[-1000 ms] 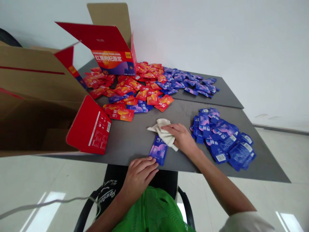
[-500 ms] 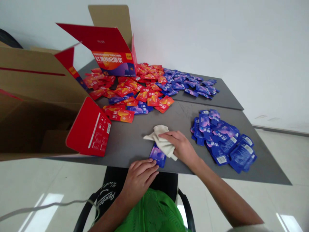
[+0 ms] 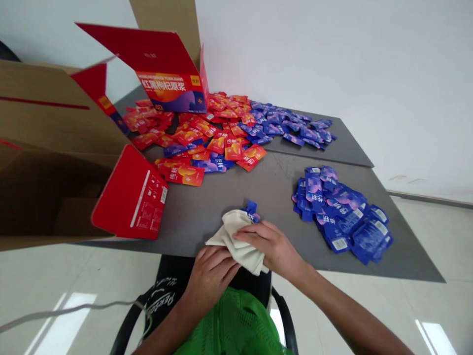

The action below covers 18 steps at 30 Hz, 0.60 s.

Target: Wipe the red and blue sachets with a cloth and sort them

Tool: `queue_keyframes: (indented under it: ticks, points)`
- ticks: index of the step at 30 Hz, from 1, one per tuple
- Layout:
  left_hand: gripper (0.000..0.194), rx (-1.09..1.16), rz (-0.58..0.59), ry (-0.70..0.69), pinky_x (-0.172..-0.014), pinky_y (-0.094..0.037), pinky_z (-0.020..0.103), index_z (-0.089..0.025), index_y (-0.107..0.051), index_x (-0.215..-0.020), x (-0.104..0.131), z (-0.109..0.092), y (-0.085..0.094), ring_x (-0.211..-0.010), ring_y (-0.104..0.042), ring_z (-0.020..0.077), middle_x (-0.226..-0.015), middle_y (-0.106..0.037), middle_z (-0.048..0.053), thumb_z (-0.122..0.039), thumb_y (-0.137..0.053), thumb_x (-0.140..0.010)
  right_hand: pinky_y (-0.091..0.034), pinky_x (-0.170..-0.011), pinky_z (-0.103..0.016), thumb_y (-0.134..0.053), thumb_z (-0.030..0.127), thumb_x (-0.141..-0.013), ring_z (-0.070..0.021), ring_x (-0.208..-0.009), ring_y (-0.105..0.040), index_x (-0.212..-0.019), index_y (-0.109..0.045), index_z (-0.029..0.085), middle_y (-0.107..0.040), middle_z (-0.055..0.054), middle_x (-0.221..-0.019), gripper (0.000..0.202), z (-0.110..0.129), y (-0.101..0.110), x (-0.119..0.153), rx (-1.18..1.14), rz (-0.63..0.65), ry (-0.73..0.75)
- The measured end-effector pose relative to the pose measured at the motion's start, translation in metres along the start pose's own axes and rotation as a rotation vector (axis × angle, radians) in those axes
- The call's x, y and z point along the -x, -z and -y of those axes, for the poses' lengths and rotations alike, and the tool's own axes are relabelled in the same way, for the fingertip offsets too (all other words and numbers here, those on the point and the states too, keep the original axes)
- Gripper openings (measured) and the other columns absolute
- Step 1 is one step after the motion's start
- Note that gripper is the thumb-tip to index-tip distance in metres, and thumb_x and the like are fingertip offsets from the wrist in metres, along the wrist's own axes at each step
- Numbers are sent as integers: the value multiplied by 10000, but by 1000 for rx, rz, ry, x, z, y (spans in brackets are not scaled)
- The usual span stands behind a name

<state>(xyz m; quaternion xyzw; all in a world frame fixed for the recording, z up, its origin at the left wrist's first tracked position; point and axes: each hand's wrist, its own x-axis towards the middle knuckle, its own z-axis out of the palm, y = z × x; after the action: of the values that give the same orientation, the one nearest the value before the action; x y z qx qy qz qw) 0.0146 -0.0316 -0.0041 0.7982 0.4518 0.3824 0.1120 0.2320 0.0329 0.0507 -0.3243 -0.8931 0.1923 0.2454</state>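
My right hand (image 3: 275, 246), fingers closed, presses a folded cream cloth (image 3: 242, 241) over a blue sachet (image 3: 253, 211) at the table's near edge. Only the sachet's narrow top end shows above the cloth; its body is covered. My left hand (image 3: 214, 271) is at the sachet's lower left, its fingers together and their tips meeting the cloth. The cloth hides just where those fingers grip the sachet. To the right lies a loose pile of blue sachets (image 3: 342, 212), some face up, others showing white barcode labels.
Red sachets (image 3: 188, 175) with a few blue ones are heaped at the back left; more blue sachets (image 3: 291, 125) lie behind. A printed red box (image 3: 170, 91) stands open among them. A large open carton (image 3: 129, 202) fills the left side. The grey table (image 3: 275, 185) meets a white wall.
My right hand has drawn the cloth down and slightly left, towards the table's near edge. The sachet's body has become covered and its top end has come into view. My left hand has stayed put.
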Motion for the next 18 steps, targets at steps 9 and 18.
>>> queue_keyframes:
  ticks: [9, 18]
  points:
    - [163, 24, -35, -32, -912, -495, 369, -247, -739, -1145, -5, -2, 0, -1050, -727, 205, -1096, -800, 7, -296, -629, -1037, -539, -915, -425, -591, 111, -995, -265, -1080, -657, -1479, -586, 309, -704, -90, -1337, 523, -44, 37, -31, 202, -178, -87]
    - [274, -33, -4, -3, -794, -475, 381, -220, -743, -845, -2, -1, 3, -838, -683, 212, -847, -760, 23, -297, -577, -1049, -552, -910, -376, -602, 170, -1022, -226, -1074, -665, -1429, -610, 287, -722, -63, -1321, 424, 18, 3, 9, 25, 43, 16]
